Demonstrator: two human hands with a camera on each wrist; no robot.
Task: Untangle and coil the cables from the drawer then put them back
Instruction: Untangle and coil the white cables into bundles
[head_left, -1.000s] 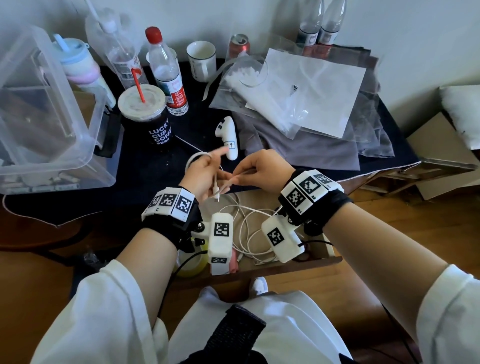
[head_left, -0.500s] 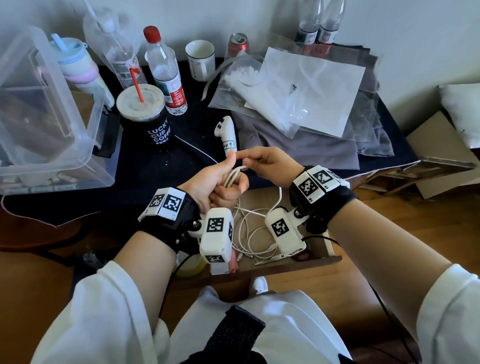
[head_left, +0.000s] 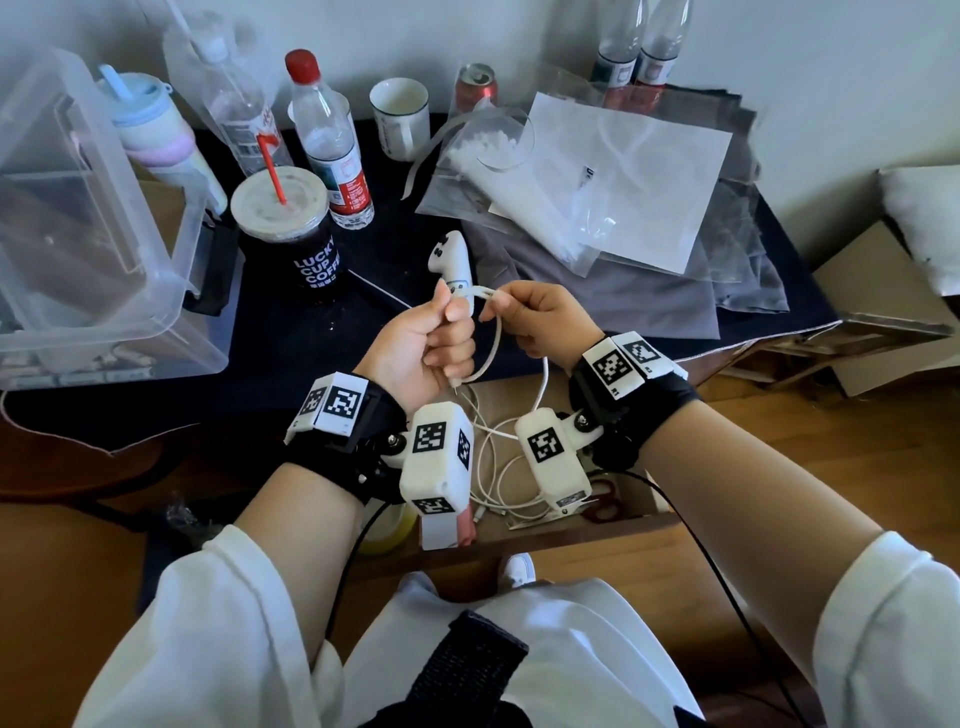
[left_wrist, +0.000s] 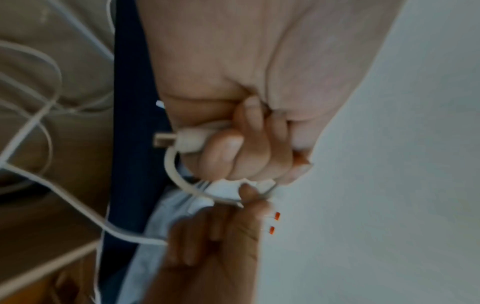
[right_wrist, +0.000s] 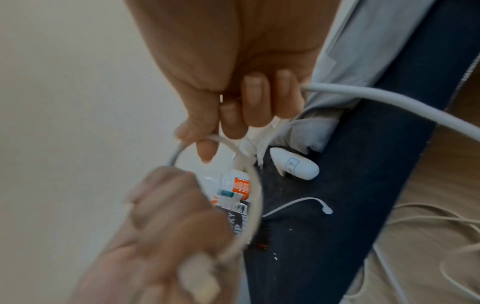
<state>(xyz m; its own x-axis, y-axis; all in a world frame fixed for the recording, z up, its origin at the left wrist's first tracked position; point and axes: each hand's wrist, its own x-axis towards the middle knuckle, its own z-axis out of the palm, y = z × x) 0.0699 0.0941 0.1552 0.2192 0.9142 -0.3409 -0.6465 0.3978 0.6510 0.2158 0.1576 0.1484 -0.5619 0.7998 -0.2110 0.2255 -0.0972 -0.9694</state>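
left hand (head_left: 423, 345) fists the plug end of the white cable (head_left: 491, 338); right hand (head_left: 537, 325) pinches the loop above the drawer (head_left: 550, 525). feed slack evenly, probably matching each new loop's size.

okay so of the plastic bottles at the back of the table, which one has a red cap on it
The labelled water bottle standing just behind the iced coffee cup. It alone shows a red cap.

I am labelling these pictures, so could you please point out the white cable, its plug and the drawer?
white cable (head_left: 496, 338), head view, loop between the hands.
plug (left_wrist: 191, 140), left wrist view, white housing.
drawer (head_left: 519, 532), head view, front edge.
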